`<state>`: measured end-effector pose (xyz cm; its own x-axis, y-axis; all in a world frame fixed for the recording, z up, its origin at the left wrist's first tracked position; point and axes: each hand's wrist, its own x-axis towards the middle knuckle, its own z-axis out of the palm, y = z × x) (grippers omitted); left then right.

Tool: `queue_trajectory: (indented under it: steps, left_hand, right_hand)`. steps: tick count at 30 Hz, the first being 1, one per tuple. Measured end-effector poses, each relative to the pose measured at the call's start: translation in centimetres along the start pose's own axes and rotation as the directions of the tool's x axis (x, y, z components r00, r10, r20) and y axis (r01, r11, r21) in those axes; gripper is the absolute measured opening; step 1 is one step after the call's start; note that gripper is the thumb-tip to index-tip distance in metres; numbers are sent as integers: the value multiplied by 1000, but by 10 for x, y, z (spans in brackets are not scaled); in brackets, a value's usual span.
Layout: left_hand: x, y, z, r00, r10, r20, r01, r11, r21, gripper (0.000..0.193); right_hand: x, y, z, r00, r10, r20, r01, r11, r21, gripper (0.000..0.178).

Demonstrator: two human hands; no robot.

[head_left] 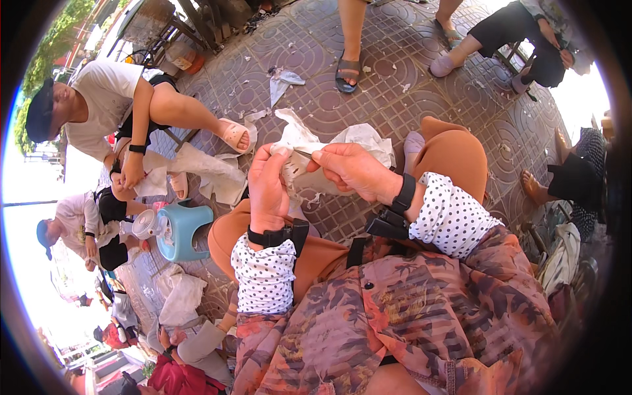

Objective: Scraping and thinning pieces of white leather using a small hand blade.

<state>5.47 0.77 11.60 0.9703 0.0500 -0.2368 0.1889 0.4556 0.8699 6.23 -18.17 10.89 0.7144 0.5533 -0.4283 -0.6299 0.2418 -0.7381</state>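
My left hand (266,181) pinches the upper edge of a white cloth (296,131) between thumb and fingers. The cloth hangs in front of my knees, with a row of small holes or cut-outs below the pinch. Close against it, my right hand (352,170) is closed on a thin, dark, pointed tool (303,154), its tip at the cloth beside my left fingertips. The tool's kind is too small to make out, and its rear part is hidden in my fingers. Both wrists carry black straps over white dotted sleeves.
Patterned brick paving with scattered white scraps (284,82) surrounds me. To the left stand a light-blue plastic stool (181,230) and a small white fan (145,224). A person (108,99) sits left with pale cloth (210,168); other people sit or stand around.
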Motion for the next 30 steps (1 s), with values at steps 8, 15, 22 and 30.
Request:
queue_trajectory:
  steps: [8, 15, 22, 30]
  left_hand:
    - [3, 2, -4, 999, -42, -30, 37, 987, -154, 13]
    - [2, 1, -6, 998, -61, 8, 62, 989, -136, 13]
    - [-1, 1, -1, 999, -1, 53, 3, 999, -32, 15]
    - [-2, 0, -2, 998, 0, 68, -2, 1000, 29, 18]
  right_hand:
    - [-12, -6, 0, 996, 46, 76, -52, 996, 67, 33]
    - [-7, -3, 2, 996, 71, 60, -77, 993, 94, 36]
    - [-9, -5, 2, 994, 94, 62, -102, 986, 135, 38]
    - [-6, -4, 2, 998, 59, 21, -61, 991, 119, 34]
